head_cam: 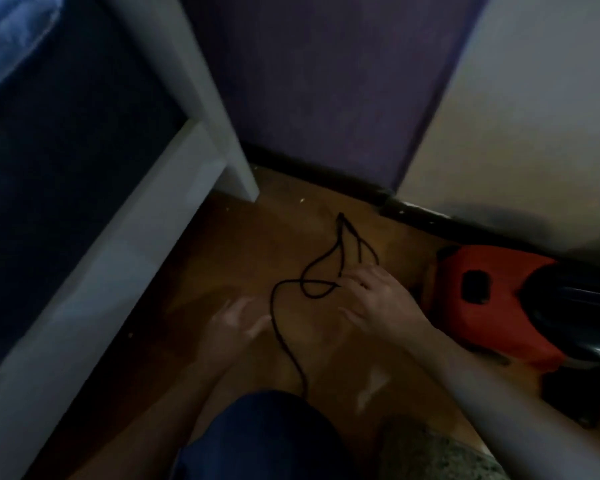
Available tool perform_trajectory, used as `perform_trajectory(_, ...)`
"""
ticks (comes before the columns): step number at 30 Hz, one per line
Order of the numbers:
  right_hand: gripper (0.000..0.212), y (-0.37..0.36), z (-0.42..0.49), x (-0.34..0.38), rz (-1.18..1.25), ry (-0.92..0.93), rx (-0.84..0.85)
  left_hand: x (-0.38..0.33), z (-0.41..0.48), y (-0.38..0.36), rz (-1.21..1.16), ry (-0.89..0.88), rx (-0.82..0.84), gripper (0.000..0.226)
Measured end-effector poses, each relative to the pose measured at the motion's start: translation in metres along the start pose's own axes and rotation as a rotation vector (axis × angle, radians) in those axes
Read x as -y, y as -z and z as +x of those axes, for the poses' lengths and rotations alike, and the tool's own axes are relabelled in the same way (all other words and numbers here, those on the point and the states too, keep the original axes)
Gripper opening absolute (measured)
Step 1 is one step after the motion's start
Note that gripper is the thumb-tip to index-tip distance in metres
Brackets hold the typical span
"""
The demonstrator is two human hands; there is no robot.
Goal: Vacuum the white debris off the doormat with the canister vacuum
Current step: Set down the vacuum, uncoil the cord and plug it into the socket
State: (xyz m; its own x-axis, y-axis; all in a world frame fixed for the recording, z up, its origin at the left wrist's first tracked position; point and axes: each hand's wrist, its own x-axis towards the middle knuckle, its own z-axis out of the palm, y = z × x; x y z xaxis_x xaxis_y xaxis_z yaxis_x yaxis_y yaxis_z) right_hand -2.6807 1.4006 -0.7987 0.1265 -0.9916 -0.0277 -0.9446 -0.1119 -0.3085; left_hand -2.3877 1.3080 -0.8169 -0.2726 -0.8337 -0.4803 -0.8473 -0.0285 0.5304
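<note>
My right hand (378,299) reaches to the looped black cord (312,271) on the wooden floor (222,258), fingers at the loops, grip too blurred to judge; my left hand (234,322) hovers open and empty beside the cord, with the red canister vacuum (492,299) just right of my right hand by the wall

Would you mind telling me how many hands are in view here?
2. The left hand hovers over the wooden floor beside the black cord; the right hand reaches the cord's loops, next to the red vacuum.
</note>
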Motion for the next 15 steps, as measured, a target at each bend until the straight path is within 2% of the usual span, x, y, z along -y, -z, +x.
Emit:
perform_trajectory(4, 0.043, -0.043, 0.031, 0.030, -0.020, 0.090, 0.120, 0.041, -0.027, -0.024, -0.010, 0.033, 0.008, 0.051)
perform_trajectory(7, 0.042, -0.078, 0.045, 0.054, -0.001, 0.137, 0.313, 0.057, -0.034, -0.036, 0.003, 0.051, -0.001, 0.053)
perform_trajectory(10, 0.043, -0.111, 0.044, 0.069, -0.018, 0.251, 0.463, 0.068, -0.036, -0.040, 0.033, -0.018, -0.036, 0.051)
perform_trajectory(12, 0.037, -0.129, 0.040, 0.073, 0.032, 0.360, 0.475, 0.074, -0.036, -0.042, 0.050, -0.083, -0.014, 0.052)
perform_trajectory(15, 0.028, -0.145, 0.035, 0.069, 0.076, 0.409, 0.504, 0.086, -0.039, -0.054, 0.088, -0.143, 0.054, 0.057)
